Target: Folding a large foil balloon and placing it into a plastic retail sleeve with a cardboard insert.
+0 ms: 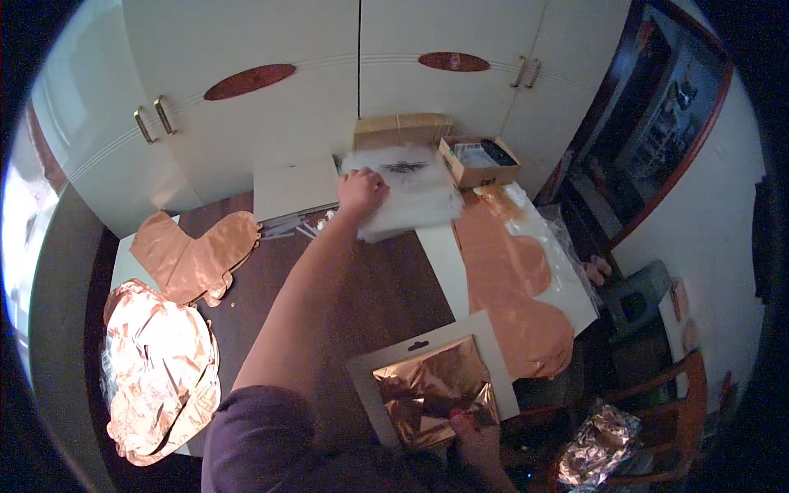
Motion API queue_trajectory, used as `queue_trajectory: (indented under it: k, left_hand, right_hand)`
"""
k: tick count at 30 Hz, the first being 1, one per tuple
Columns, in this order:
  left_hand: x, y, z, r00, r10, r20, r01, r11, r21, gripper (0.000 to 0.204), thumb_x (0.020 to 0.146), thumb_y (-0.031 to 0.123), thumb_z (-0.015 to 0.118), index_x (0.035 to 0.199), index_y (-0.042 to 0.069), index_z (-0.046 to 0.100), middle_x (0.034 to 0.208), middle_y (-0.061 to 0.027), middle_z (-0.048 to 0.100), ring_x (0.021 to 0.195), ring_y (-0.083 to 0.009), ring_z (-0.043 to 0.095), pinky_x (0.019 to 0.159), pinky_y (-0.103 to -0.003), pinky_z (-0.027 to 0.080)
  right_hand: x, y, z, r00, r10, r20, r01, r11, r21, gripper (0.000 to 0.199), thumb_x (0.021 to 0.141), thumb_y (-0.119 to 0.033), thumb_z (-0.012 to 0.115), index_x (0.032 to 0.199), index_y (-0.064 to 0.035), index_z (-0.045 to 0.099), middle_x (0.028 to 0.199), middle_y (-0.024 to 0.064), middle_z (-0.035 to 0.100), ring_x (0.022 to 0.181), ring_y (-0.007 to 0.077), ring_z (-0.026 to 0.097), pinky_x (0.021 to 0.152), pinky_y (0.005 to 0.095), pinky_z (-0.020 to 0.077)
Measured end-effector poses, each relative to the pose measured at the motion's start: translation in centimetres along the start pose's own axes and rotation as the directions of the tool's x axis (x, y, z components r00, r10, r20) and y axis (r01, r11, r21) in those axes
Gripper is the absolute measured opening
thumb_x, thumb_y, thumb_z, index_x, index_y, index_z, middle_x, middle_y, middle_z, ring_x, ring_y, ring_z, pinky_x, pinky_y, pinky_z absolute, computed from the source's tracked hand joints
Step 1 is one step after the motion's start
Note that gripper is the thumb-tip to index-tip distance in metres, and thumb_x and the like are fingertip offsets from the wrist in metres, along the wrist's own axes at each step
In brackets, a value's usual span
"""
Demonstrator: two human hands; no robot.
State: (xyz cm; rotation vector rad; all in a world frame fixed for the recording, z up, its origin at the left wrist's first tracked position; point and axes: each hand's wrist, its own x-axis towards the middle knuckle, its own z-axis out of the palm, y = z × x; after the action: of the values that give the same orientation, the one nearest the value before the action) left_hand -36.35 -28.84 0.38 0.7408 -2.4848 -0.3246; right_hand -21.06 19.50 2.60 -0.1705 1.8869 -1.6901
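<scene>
My left arm stretches across the table, and my left hand [362, 193] is closed at the left edge of a clear plastic bag [411, 197] on a pile of such bags. The bag is smeared by motion. Low in the view, my right hand [477, 440] grips a white card [386, 355] with a hanging slot along its upper edge. On the card lies a folded, shiny copper-coloured foil balloon [436, 380]; my right thumb presses on its lower part. The right fingers under the card are hidden.
Flat copper foil balloons [518, 304] lie on the right. More foil balloons [193, 255] and a crumpled shiny pile [160, 370] lie left. At the back are a grey-white board [292, 187] and an open cardboard box [481, 172]. A wooden chair [694, 403] stands right, with crumpled foil [598, 448].
</scene>
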Motion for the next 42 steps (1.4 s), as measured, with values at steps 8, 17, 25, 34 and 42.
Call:
queue_trajectory:
  k: [8,17,25,34,42]
  left_hand:
    - [-1.6,1.6,-4.1,0.958,0.128,-0.257,-0.145,0.988,-0.048,0.018,0.085,0.027,0.063,0.083,0.010,0.067,0.092,-0.0087,0.065,0.095,-0.0290,0.060,0.091,-0.041,0.041]
    - [-22.4,4.3,-17.1,0.983,0.137,-0.123,-0.141,0.990,-0.026,0.013,0.085,0.021,0.063,0.086,0.009,0.061,0.091,-0.0086,0.062,0.092,-0.0289,0.059,0.085,-0.043,0.039]
    - [-35.5,3.1,-18.0,0.997,0.023,-0.068,-0.021,0.999,0.029,0.010,0.083,0.016,0.064,0.088,0.009,0.059,0.098,-0.0071,0.062,0.101,-0.0259,0.057,0.090,-0.045,0.038]
    - [-39.1,1.8,-18.8,0.993,0.111,-0.042,-0.112,0.993,-0.027,0.014,0.085,0.015,0.063,0.093,0.007,0.056,0.110,-0.0100,0.059,0.111,-0.0274,0.055,0.108,-0.053,0.029]
    - [-37.7,2.0,-19.5,0.998,0.002,-0.067,-0.001,1.000,0.005,0.011,0.087,0.014,0.060,0.094,0.007,0.056,0.110,-0.0092,0.059,0.107,-0.0274,0.057,0.106,-0.054,0.030]
  right_hand:
    - [-0.6,-0.9,-1.8,0.976,-0.188,-0.108,0.169,0.973,-0.160,0.028,0.084,-0.013,0.067,0.108,-0.0016,0.057,0.099,0.0067,0.062,0.084,0.0176,0.060,0.075,0.0320,0.0511]
    - [-0.7,-1.4,-3.3,0.979,-0.089,0.185,0.055,0.982,0.180,0.035,0.077,-0.010,0.071,0.110,-0.0034,0.059,0.099,0.0047,0.064,0.089,0.0161,0.059,0.084,0.0305,0.0476]
    - [-1.3,3.9,-0.9,0.754,0.385,0.533,-0.422,0.905,-0.057,0.033,0.081,-0.015,0.071,0.111,-0.0055,0.060,0.096,0.0021,0.065,0.089,0.0147,0.062,0.080,0.0307,0.0492]
    - [-0.4,2.0,0.4,0.687,0.305,0.660,-0.222,0.952,-0.208,0.029,0.082,-0.012,0.071,0.108,-0.0055,0.060,0.096,0.0019,0.063,0.088,0.0134,0.061,0.082,0.0295,0.0487]
    - [-3.1,-0.1,-1.5,0.767,0.096,0.635,-0.139,0.990,0.018,0.046,0.078,-0.006,0.072,0.121,-0.0025,0.055,0.102,0.0031,0.063,0.089,0.0124,0.061,0.079,0.0267,0.0494]
